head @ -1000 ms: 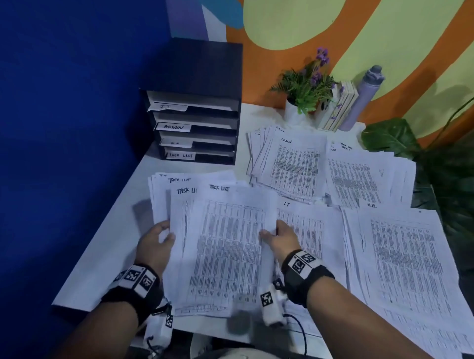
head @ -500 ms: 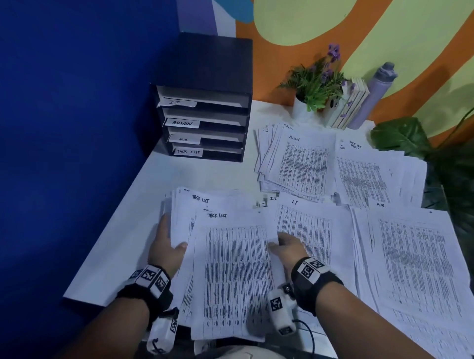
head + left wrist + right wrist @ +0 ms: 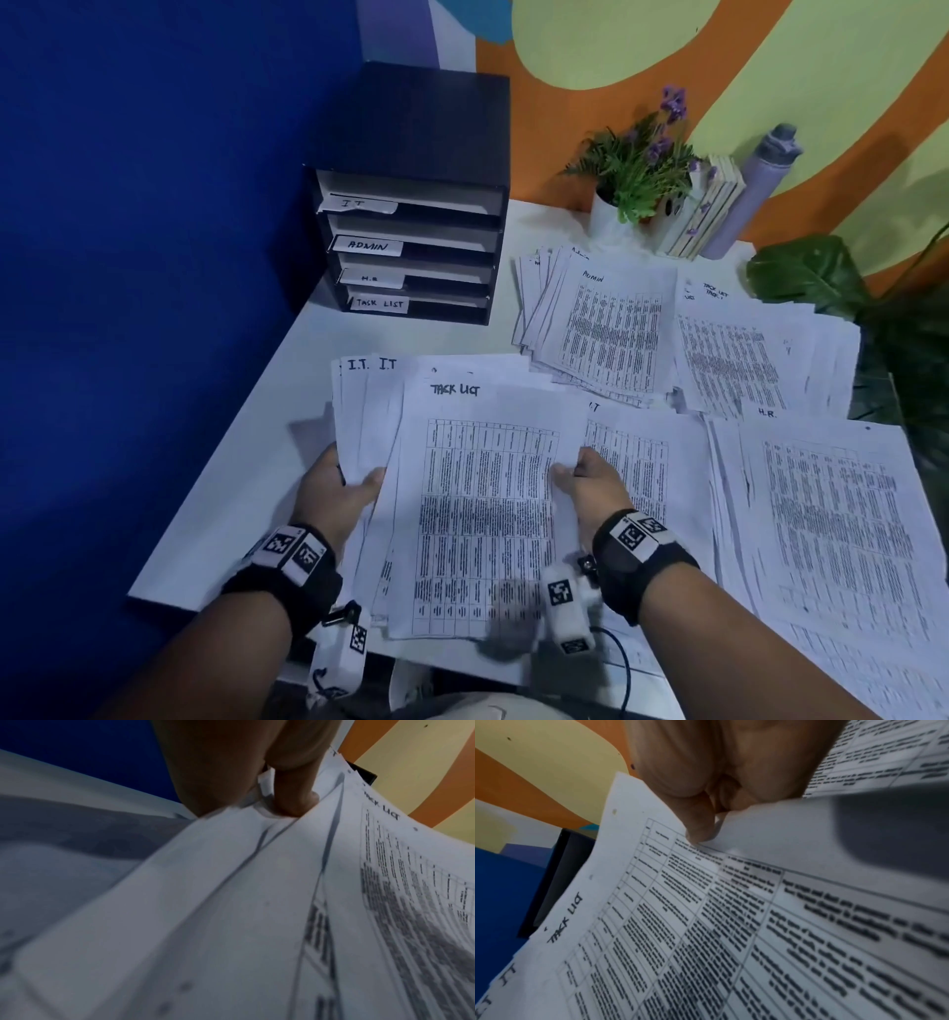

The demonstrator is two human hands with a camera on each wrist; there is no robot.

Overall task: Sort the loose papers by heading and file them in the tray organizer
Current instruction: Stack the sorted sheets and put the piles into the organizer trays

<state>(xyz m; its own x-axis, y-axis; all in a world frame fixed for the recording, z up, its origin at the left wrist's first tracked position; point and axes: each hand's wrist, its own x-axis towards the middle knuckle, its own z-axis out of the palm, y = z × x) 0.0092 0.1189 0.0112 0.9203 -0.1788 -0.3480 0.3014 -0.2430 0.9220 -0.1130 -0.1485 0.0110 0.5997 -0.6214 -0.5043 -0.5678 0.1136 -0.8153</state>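
Both hands hold a stack of printed sheets headed "TASK LIST" [image 3: 477, 514] above the near part of the white table [image 3: 246, 488]. My left hand [image 3: 344, 488] grips its left edge, thumb on top [image 3: 295, 801]. My right hand [image 3: 580, 475] pinches the right edge [image 3: 700, 829]. Sheets headed "I.T." [image 3: 359, 406] lie under the stack at the left. The black tray organizer [image 3: 411, 246] stands at the back left, with slots labelled IT, ADMIN, H.R. and TASK LIST.
An ADMIN pile [image 3: 611, 329] and another task-list pile [image 3: 739, 360] lie at the back. An H.R. pile [image 3: 832, 539] covers the right side. A potted plant [image 3: 637, 164], books [image 3: 714, 210] and a bottle [image 3: 760, 180] stand against the wall. Blue wall on the left.
Both hands have gathered the spread task-list sheets into one stack and pulled it toward me, which uncovered the I.T. sheets beneath at the left.
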